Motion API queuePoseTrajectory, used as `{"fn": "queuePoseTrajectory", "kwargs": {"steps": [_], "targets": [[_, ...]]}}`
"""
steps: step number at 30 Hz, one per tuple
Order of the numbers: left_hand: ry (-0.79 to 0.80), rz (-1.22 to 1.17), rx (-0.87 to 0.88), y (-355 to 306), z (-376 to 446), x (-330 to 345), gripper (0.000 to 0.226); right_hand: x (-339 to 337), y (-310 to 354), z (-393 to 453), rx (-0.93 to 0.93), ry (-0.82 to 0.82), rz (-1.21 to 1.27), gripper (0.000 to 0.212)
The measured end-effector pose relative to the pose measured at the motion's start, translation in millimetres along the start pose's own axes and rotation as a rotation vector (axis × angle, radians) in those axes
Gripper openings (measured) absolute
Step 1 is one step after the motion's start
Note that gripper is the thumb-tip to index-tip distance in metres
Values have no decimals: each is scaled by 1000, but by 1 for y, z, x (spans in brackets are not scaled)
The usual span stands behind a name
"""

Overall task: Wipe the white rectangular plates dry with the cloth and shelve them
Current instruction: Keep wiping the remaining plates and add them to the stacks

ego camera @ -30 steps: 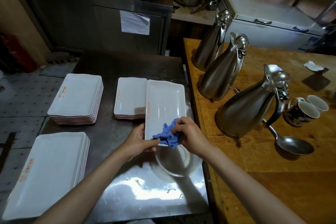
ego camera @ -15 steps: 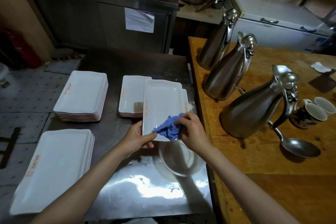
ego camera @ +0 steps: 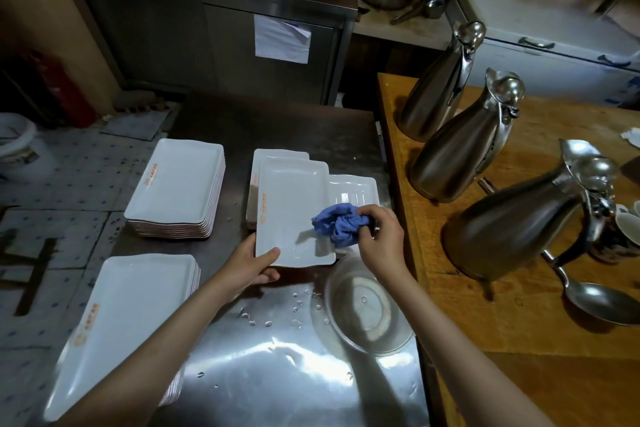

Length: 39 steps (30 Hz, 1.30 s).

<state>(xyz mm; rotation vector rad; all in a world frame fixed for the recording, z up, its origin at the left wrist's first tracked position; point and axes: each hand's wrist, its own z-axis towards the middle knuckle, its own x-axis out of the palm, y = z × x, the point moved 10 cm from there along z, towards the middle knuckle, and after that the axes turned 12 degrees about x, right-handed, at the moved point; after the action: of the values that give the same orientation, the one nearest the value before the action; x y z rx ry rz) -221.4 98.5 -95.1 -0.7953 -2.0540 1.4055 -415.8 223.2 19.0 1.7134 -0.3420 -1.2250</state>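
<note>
Hands meet over one white rectangular plate [ego camera: 292,208] at the centre of the frame. The left hand [ego camera: 250,265] grips its near left corner, thumb on top and fingers curled beneath, holding it above the steel table [ego camera: 277,374]. The right hand [ego camera: 381,239] is clenched round a bunched blue cloth [ego camera: 336,224], which presses on the plate's right side.

Beneath and behind the held plate sits a low stack of plates [ego camera: 277,153], mostly covered by it. Just right of that, another plate [ego camera: 353,188] lies partly hidden behind the cloth. A taller stack [ego camera: 176,189] stands to the left of centre, and a further stack [ego camera: 121,319] fills the lower left, crossed by the left forearm. Directly below the right wrist rests a clear glass bowl [ego camera: 367,312], with water droplets [ego camera: 273,312] scattered on the steel beside it.

On the wooden counter [ego camera: 519,340] at the right stand three steel jugs [ego camera: 457,156], close together in a diagonal row. A ladle [ego camera: 599,298] lies below the nearest jug, and cups [ego camera: 623,229] sit at the right edge, largely cut off.
</note>
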Motion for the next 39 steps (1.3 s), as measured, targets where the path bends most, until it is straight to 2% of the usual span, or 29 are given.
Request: {"fn": "queuePoseTrajectory", "kwargs": {"steps": [12, 21, 26, 33, 39], "targets": [[50, -24, -89, 8, 21, -26, 19, 18, -6, 12, 38, -20, 46, 36], [56, 53, -117, 12, 32, -35, 19, 22, -20, 19, 98, -22, 40, 38], [12, 74, -110, 14, 40, -41, 10, 26, -22, 18, 113, -16, 31, 42], [-162, 2, -118, 27, 44, -56, 26, 28, -24, 20, 114, -18, 15, 38], [-190, 97, -106, 25, 51, -59, 19, 29, -26, 20, 126, -15, 13, 39]]}}
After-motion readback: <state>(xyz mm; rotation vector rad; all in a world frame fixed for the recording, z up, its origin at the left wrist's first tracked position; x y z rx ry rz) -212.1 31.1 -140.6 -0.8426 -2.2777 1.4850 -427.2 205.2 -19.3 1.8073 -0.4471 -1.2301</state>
